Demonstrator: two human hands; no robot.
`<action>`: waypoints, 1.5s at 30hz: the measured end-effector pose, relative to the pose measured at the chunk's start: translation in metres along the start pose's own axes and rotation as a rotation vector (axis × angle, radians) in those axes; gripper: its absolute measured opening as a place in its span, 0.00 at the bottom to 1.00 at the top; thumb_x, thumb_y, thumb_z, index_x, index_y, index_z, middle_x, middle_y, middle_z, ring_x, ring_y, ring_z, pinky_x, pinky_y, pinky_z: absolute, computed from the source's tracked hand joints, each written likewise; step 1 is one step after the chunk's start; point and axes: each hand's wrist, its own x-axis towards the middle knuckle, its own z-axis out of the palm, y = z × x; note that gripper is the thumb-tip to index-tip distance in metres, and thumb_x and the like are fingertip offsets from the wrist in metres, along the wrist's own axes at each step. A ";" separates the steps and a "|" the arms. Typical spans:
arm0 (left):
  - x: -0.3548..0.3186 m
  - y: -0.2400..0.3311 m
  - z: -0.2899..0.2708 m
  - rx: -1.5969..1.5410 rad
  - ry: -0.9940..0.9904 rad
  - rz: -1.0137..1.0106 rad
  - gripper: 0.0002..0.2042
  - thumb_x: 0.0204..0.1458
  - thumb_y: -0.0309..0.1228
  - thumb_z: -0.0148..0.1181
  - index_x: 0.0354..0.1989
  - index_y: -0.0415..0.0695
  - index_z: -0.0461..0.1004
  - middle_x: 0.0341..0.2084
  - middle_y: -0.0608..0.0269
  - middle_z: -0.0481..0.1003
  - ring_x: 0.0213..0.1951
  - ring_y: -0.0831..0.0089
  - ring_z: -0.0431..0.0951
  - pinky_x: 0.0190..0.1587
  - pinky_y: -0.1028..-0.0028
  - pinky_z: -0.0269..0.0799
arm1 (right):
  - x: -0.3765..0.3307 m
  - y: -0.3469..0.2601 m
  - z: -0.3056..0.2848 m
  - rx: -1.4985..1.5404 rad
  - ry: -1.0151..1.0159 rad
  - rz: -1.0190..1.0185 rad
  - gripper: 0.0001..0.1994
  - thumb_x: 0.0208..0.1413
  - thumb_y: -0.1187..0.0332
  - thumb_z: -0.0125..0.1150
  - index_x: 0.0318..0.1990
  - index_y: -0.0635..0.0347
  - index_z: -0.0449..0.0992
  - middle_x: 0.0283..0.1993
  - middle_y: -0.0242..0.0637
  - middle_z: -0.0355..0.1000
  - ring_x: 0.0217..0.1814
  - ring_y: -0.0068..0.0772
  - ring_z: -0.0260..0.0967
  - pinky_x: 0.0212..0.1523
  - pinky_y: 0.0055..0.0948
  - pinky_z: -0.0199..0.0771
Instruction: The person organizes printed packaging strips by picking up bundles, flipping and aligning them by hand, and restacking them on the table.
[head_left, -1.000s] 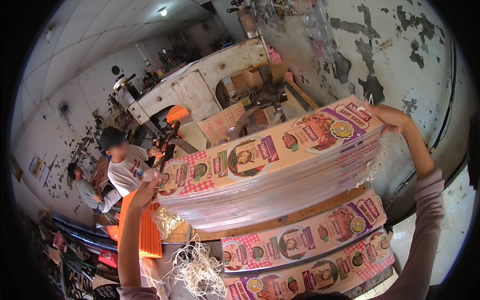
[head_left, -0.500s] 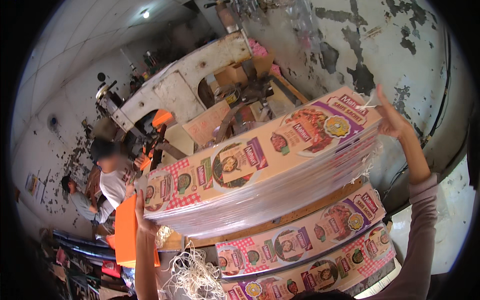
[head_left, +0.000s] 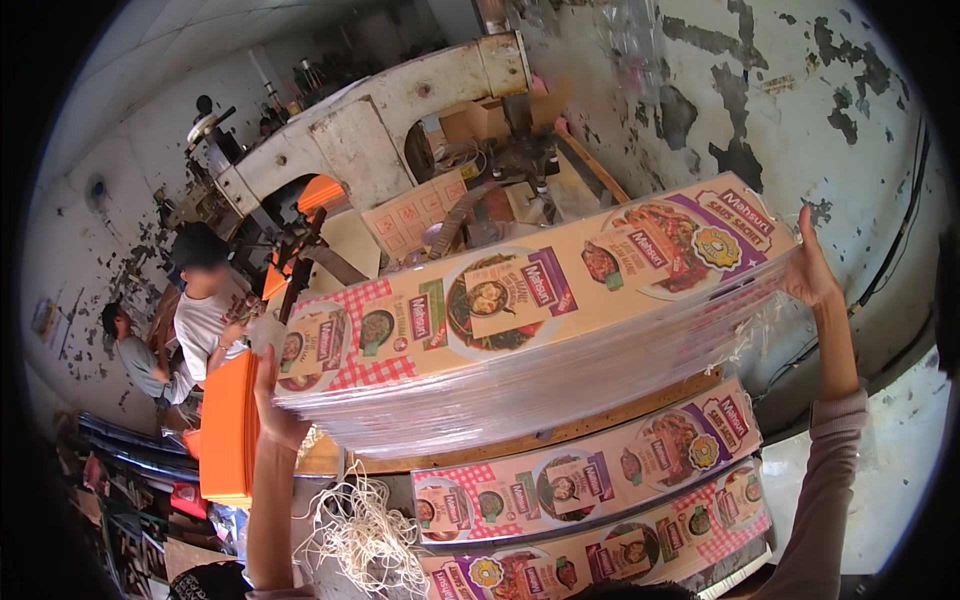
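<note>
A long stack of printed cardboard sheets (head_left: 590, 275) with food pictures, layered with clear plastic, is held up between my two hands. My left hand (head_left: 282, 408) presses against its left end, thumb side up. At the far right end, my right hand (head_left: 812, 275) grips the edge with its thumb raised; its other fingers are partly hidden. The stack sits tilted, right end higher in the picture. Nearer to me lie two more printed stacks, one (head_left: 590, 468) behind the other (head_left: 610, 550). A loose tangle of white string (head_left: 362, 540) is beside them.
A large worn metal machine (head_left: 370, 140) stands behind the stack, with a wooden-edged table (head_left: 560, 437) below. Orange sheets (head_left: 228, 425) are piled at left. Two people work there, one in a white shirt (head_left: 205, 325). A peeling wall (head_left: 690, 110) bounds the right.
The view has shifted a little. Both hands keep hold of the cardboard stack; in the picture its left end is farther left and its right end lower and farther right.
</note>
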 end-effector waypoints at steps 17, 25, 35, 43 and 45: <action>0.003 0.039 -0.022 1.142 0.345 -0.009 0.28 0.50 0.58 0.27 0.37 0.46 0.66 0.38 0.60 0.68 0.42 0.70 0.65 0.41 0.80 0.55 | -0.004 -0.047 -0.007 -0.571 0.520 -0.018 0.38 0.42 0.33 0.35 0.30 0.67 0.71 0.30 0.42 0.69 0.36 0.32 0.66 0.25 0.33 0.70; 0.019 0.023 0.002 0.048 0.198 -0.175 0.30 0.50 0.54 0.35 0.44 0.35 0.64 0.33 0.53 0.71 0.36 0.68 0.72 0.43 0.74 0.64 | 0.024 -0.056 -0.015 -0.325 0.374 -0.199 0.32 0.46 0.38 0.39 0.35 0.65 0.68 0.36 0.44 0.68 0.44 0.30 0.63 0.39 0.30 0.66; 0.017 -0.001 -0.014 -0.094 0.048 0.007 0.17 0.43 0.34 0.52 0.39 0.35 0.66 0.33 0.52 0.72 0.33 0.65 0.73 0.37 0.69 0.71 | 0.033 -0.026 0.031 -0.139 0.092 -0.034 0.25 0.49 0.50 0.48 0.43 0.65 0.66 0.39 0.38 0.68 0.34 0.21 0.67 0.34 0.19 0.70; 0.015 0.000 -0.001 -0.073 0.127 0.024 0.16 0.43 0.34 0.52 0.39 0.36 0.67 0.33 0.55 0.72 0.33 0.66 0.73 0.36 0.70 0.70 | 0.036 -0.032 0.038 -0.349 0.047 -0.028 0.24 0.50 0.54 0.49 0.47 0.68 0.61 0.42 0.38 0.65 0.39 0.19 0.65 0.37 0.18 0.69; 0.013 0.003 0.000 -0.083 0.102 0.042 0.16 0.44 0.34 0.51 0.39 0.36 0.67 0.33 0.55 0.72 0.33 0.66 0.73 0.37 0.69 0.70 | 0.035 -0.035 0.041 -0.346 0.042 -0.032 0.25 0.50 0.54 0.49 0.47 0.68 0.60 0.42 0.38 0.65 0.39 0.19 0.65 0.37 0.18 0.69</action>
